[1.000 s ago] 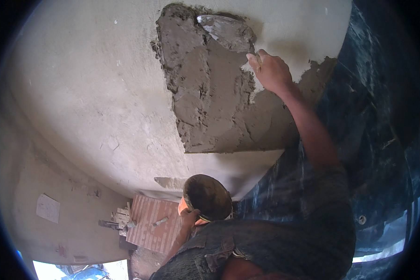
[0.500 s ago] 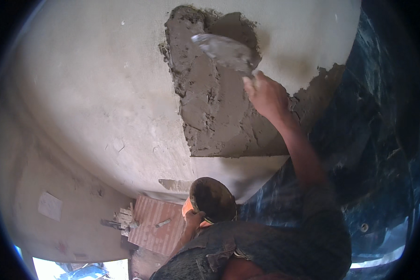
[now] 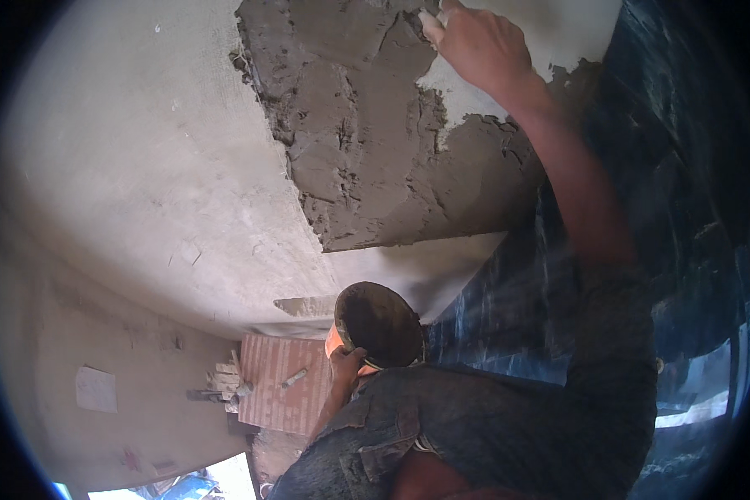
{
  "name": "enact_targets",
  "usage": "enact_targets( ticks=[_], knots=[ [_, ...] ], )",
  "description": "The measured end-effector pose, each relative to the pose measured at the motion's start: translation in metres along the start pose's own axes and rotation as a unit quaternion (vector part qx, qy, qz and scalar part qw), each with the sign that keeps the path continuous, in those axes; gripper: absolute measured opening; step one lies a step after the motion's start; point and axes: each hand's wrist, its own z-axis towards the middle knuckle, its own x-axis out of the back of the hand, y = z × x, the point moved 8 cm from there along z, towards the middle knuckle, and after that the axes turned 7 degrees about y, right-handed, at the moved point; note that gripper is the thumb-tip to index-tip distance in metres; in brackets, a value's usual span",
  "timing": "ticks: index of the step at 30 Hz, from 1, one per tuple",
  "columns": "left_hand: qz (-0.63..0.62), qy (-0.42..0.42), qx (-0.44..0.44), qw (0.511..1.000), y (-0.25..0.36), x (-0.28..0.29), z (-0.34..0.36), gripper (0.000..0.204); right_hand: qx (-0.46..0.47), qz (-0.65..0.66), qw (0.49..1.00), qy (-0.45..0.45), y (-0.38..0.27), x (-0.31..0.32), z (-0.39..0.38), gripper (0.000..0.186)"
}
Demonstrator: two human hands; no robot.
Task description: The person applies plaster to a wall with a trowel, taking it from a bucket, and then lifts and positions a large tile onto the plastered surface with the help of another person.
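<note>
Near the upper edge, my right hand (image 3: 482, 52) is closed on a trowel; its blade lies out of sight past the top of the picture. Wet grey-brown mortar (image 3: 350, 142) covers a ragged patch of the pale wall (image 3: 158, 158), with a straight lower edge. A bare pale strip shows below my right wrist, between mortared parts. Low in the middle, my left hand (image 3: 347, 364) grips the rim of an orange bucket (image 3: 333, 341), which is tilted in front of my body. The bucket's inside is dark and mortar-stained; how full it is cannot be made out.
A reddish striped panel (image 3: 267, 392) lies lower left with a small pale stick (image 3: 293, 377) on it. Beside it sits a pile of wood pieces (image 3: 223, 379). Dark blue sheeting (image 3: 683, 192) hangs along the right. A paper sheet (image 3: 97, 389) is on the left wall.
My right hand has moved up with the trowel, whose blade has left the picture. The view has shifted, so the mortar patch sits higher. My left hand still holds the bucket.
</note>
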Motion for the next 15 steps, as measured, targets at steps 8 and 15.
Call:
enact_targets(
  ticks=[8,15],
  knots=[
    [0.008,0.006,-0.007,1.000,0.025,-0.007,-0.019,0.023,-0.085,0.019,0.995,0.044,0.076,0.004,-0.034,0.054],
    [-0.022,-0.005,-0.009,1.000,0.029,-0.007,-0.020,0.022,-0.100,0.048,0.988,-0.108,0.094,-0.055,-0.076,0.058]
  ],
)
